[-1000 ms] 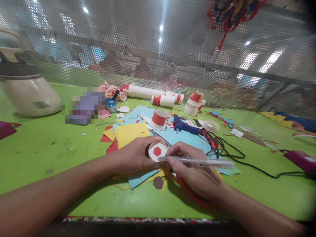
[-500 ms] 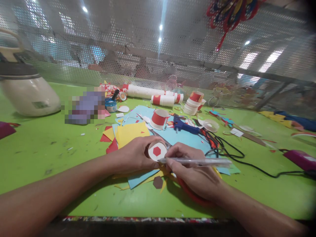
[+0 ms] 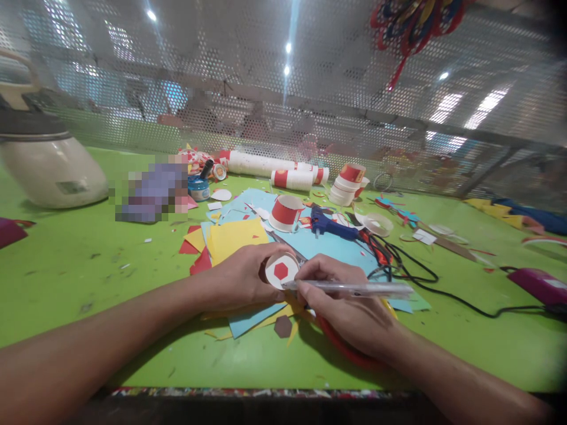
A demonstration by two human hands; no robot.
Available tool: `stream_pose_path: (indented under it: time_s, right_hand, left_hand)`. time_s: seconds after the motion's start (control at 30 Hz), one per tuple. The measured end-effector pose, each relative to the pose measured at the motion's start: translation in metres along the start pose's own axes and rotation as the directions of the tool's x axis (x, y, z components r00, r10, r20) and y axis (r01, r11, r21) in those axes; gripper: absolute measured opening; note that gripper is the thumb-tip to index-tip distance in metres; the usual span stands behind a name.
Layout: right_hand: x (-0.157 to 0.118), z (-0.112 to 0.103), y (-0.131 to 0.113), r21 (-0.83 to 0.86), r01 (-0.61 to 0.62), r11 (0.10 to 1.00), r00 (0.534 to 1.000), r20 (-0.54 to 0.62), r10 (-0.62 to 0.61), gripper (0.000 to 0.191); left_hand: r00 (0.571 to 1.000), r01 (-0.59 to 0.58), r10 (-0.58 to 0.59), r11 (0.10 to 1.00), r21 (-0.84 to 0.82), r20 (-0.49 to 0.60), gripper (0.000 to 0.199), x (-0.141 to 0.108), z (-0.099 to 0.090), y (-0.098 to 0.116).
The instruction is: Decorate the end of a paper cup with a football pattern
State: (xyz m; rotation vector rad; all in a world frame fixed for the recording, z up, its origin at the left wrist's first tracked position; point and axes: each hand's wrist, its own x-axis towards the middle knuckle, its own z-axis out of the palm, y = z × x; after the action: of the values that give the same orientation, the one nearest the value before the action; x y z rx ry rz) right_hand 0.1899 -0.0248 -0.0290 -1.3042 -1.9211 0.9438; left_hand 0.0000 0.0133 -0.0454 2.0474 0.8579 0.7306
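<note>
My left hand (image 3: 241, 276) grips a small paper cup (image 3: 282, 270) lying on its side, its white bottom with a red hexagon facing me. My right hand (image 3: 341, 304) holds a clear pen (image 3: 354, 288) level, the tip touching the cup's bottom at its lower right edge. Both hands rest over loose sheets of yellow paper (image 3: 234, 236) and light blue paper (image 3: 328, 248) on the green table (image 3: 80, 265). A brown hexagon cut-out (image 3: 282, 326) lies just in front of my hands.
A blue glue gun (image 3: 330, 226) with a black cord (image 3: 443, 289) lies behind my right hand. Red-and-white cups (image 3: 286, 212) and cup stacks (image 3: 274, 168) sit further back. A white appliance (image 3: 48, 165) stands far left, a small blue jar (image 3: 199, 188) mid-left, perforated metal screen (image 3: 310, 118) behind.
</note>
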Motion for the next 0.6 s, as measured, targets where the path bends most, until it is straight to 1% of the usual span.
stream_pose_path:
  time_s: [0.17, 0.4, 0.6]
  right_hand:
    - [-0.0017, -0.0009, -0.0020, 0.000, 0.002, 1.000, 1.000, 0.028, -0.002, 0.005]
    - [-0.0004, -0.0006, 0.0032, 0.041, 0.009, 0.999, 1.000, -0.002, -0.009, 0.007]
    - [-0.0002, -0.0004, 0.0020, 0.006, 0.011, 1.000, 1.000, -0.002, -0.011, 0.005]
  left_hand:
    - [1.000, 0.000, 0.000, 1.000, 0.011, -0.001, 0.030, 0.0001, 0.0010, -0.0009]
    - [1.000, 0.000, 0.000, 1.000, 0.016, -0.002, 0.031, -0.0001, 0.0007, 0.0001]
    - [1.000, -0.018, 0.018, 1.000, 0.000, 0.006, 0.029, 0.0000, 0.0013, 0.0007]
